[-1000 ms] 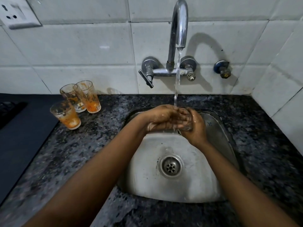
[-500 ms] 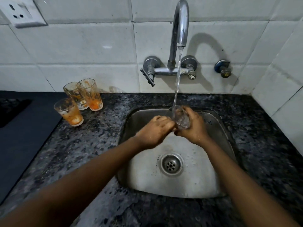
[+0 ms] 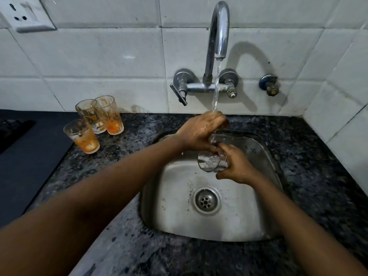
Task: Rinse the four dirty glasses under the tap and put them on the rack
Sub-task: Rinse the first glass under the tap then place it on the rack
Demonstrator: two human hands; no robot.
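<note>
A clear glass (image 3: 208,162) hangs tilted over the steel sink (image 3: 153,208), its base turned toward me. My right hand (image 3: 238,168) grips it from the right. My left hand (image 3: 200,132) sits with curled fingers over the glass's far end, and the stream from the tap (image 3: 219,30) lands on its knuckles. Whether its fingers reach inside the glass is hidden. Three dirty glasses with orange residue stand on the counter at the left: one in front (image 3: 82,136) and two behind it (image 3: 89,116) (image 3: 108,114). No rack is in view.
The speckled dark stone counter (image 3: 119,172) surrounds the sink, and the drain (image 3: 207,201) lies in the basin's middle. A dark mat (image 3: 23,156) covers the far left. White tiles carry a socket (image 3: 25,16) and a small valve (image 3: 268,86).
My left hand has risen from beside the glass up into the stream. My right hand has lowered and tipped the glass, taking it out of the water.
</note>
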